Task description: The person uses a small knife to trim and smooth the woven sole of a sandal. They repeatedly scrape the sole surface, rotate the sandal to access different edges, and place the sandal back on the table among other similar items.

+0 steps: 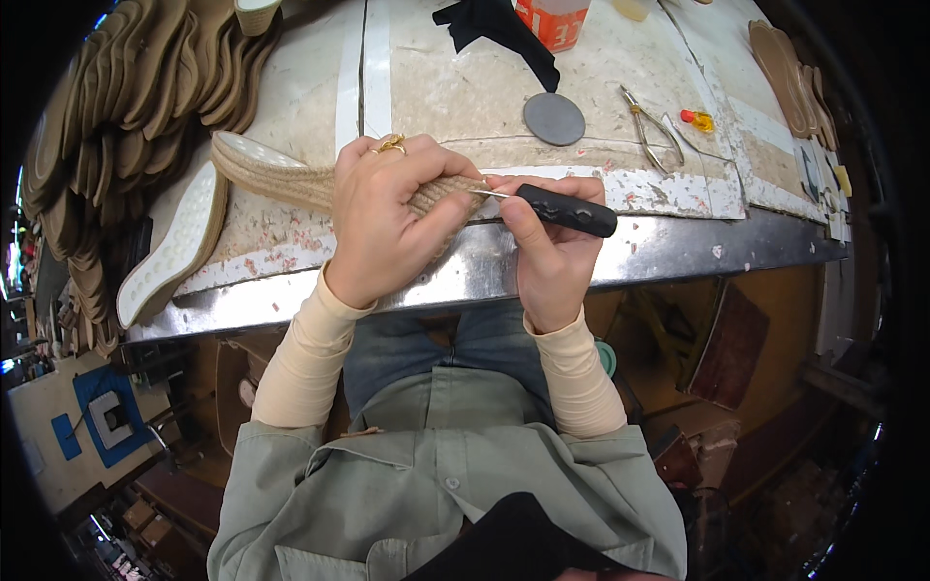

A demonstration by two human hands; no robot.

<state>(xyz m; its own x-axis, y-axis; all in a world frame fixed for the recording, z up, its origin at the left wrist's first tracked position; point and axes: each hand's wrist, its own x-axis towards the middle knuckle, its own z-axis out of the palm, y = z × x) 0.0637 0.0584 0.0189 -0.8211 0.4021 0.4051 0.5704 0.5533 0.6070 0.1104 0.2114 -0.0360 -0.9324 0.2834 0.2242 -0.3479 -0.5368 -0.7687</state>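
My left hand [383,213] is closed over a rope-wrapped shoe sole [276,184], with a gold ring on one finger. The heel part of that sole stretches out to the left, showing a white underside. My right hand [557,261] grips a tool with a black handle [572,211] and a thin metal shaft, like an awl. Its shaft points left and its tip meets the braided end of the sole, beside my left thumb. My left palm and fingers hide part of the sole. Another sole with a white dotted bottom [174,242] lies at the left.
Many brown soles [145,77] are piled at the far left. A grey disc [554,119], pliers [651,131], a red-and-yellow piece [697,121], black cloth [494,34] and an orange-labelled container [554,21] lie beyond my hands. A metal edge [678,247] runs along the bench front.
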